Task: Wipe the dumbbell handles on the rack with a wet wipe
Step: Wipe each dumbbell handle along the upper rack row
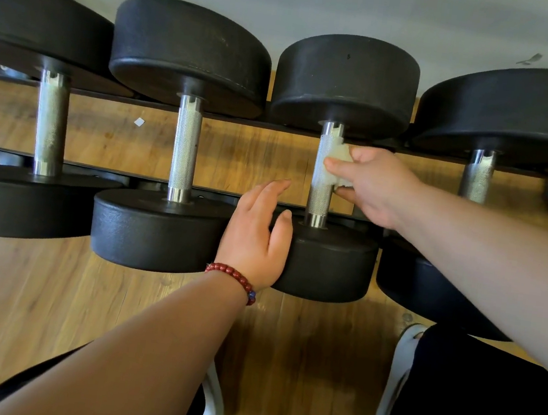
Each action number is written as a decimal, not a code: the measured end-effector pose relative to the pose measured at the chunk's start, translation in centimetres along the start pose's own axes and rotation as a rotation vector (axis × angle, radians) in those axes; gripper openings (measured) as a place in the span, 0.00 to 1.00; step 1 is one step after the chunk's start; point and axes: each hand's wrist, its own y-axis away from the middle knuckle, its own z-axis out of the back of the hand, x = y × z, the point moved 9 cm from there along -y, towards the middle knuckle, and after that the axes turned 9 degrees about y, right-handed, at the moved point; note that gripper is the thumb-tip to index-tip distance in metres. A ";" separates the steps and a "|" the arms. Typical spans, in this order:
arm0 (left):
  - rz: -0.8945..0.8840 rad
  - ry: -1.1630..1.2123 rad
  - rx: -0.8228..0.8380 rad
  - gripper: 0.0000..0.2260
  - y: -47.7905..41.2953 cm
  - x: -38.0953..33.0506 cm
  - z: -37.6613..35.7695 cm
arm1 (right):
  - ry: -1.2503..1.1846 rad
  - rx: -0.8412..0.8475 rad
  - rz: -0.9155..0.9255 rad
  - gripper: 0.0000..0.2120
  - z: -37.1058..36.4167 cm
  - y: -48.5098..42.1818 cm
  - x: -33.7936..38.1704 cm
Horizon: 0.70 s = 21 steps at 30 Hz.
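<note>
Several black dumbbells with knurled steel handles lie side by side on a black rack [275,125]. My right hand [377,185] grips a crumpled white wet wipe [338,160] and holds it against the right side of the third dumbbell's handle [319,192]. My left hand [258,236] rests with straight fingers on the near weight head [331,266] of that same dumbbell, thumb on its top face. A red bead bracelet circles the left wrist. The second dumbbell's handle [184,151] stands bare to the left.
A further handle [50,121] is at the far left and another [476,178] at the right. Wood floor [89,298] lies below the rack. My two feet in light slippers [394,394] stand close beneath. A small white scrap [139,121] lies on the floor behind.
</note>
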 end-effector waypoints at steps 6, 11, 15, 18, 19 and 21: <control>-0.001 0.008 -0.002 0.24 0.0 0.0 0.0 | 0.439 0.103 -0.056 0.09 -0.7 1.5 -2.4; 0.002 0.008 -0.008 0.23 0.0 0.1 0.0 | 0.155 0.045 -0.052 0.11 -0.6 1.4 -2.0; -0.010 0.011 -0.009 0.23 0.0 0.0 0.1 | 0.555 0.100 -0.058 0.13 -1.0 1.8 -2.6; -0.010 0.011 -0.009 0.23 0.0 0.1 0.0 | 0.273 0.130 -0.130 0.10 -0.8 1.1 -1.9; -0.010 0.010 -0.010 0.23 0.0 0.1 0.0 | 0.224 0.111 -0.117 0.10 -0.6 0.8 -1.5; -0.012 0.011 -0.010 0.23 -0.1 0.1 0.0 | 0.288 0.111 -0.087 0.11 -0.6 0.8 -1.4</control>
